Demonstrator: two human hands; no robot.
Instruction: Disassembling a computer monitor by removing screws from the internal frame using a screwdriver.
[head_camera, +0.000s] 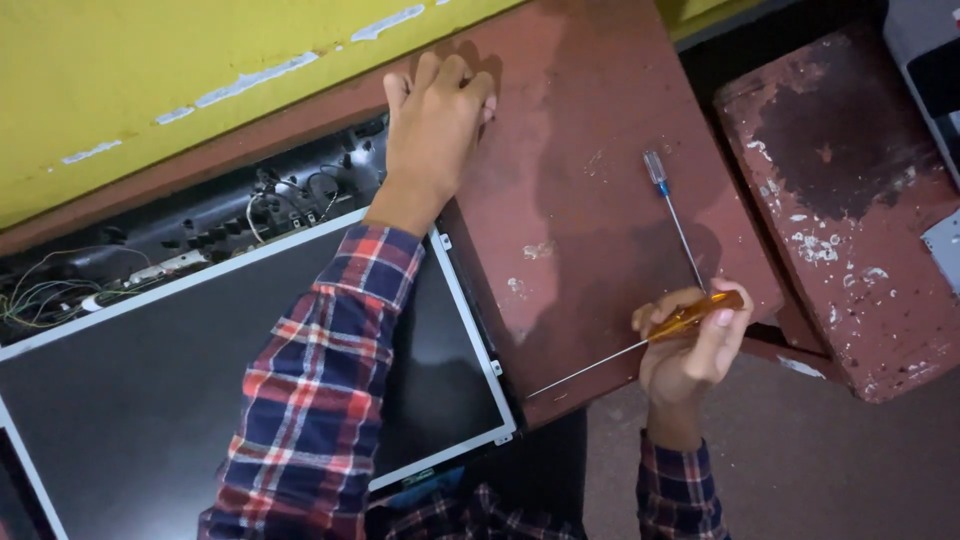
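The left forearm in a plaid sleeve (315, 390) crosses a dark flat display panel (150, 400) that lies on the bench's near left part, its metal frame edge toward the middle. Behind the panel sits an opened black housing with loose wires (230, 215), along the bench's far edge by the yellow wall (150, 70). The left hand (435, 125) rests knuckles-up on the red-brown bench (570, 200) near its far edge, fingers curled under, holding nothing that I can see. At the near right edge, the right hand (690, 350) closes its fingers around the amber handle of a long screwdriver (660, 335), its thin shaft slanting toward the near edge. A smaller blue-handled screwdriver (672, 215) lies on the bench just beyond that hand.
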